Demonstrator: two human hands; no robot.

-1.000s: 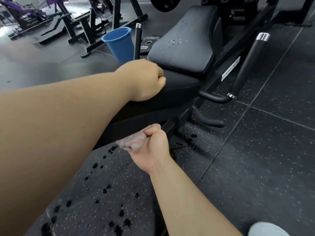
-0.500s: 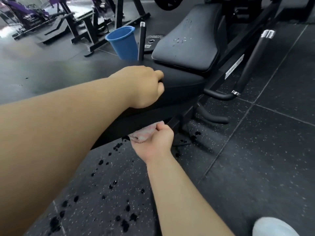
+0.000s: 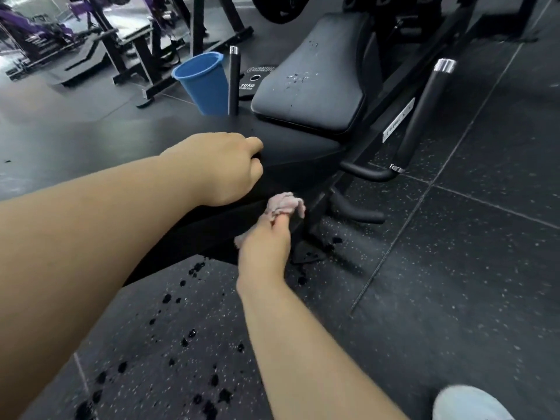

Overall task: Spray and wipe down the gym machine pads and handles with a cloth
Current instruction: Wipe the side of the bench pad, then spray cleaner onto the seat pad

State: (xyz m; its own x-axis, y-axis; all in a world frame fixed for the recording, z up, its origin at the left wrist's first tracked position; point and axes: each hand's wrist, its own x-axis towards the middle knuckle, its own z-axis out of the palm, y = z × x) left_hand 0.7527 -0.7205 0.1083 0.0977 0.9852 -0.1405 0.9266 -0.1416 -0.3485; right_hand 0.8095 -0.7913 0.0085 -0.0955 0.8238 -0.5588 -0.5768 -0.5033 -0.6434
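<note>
Cloth [image 3: 284, 204]: pale pink, crumpled.

Two hands — left hand [image 3: 224, 168], right hand [image 3: 263, 247] — one pink cloth [image 3: 285, 204], one blue bucket [image 3: 203, 83], two pads, a far pad [image 3: 312, 92] and a near pad [image 3: 297, 150], two chrome-capped handles, left handle [image 3: 233, 83] and right handle [image 3: 424, 116], one white shoe [image 3: 466, 404].

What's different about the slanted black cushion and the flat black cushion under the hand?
The slanted black back cushion tilts upward and has wet spray droplets on it. The flat black seat cushion lies level, shows no droplets, and the left hand rests on its edge. Both are smooth black padding on the same machine.
</note>
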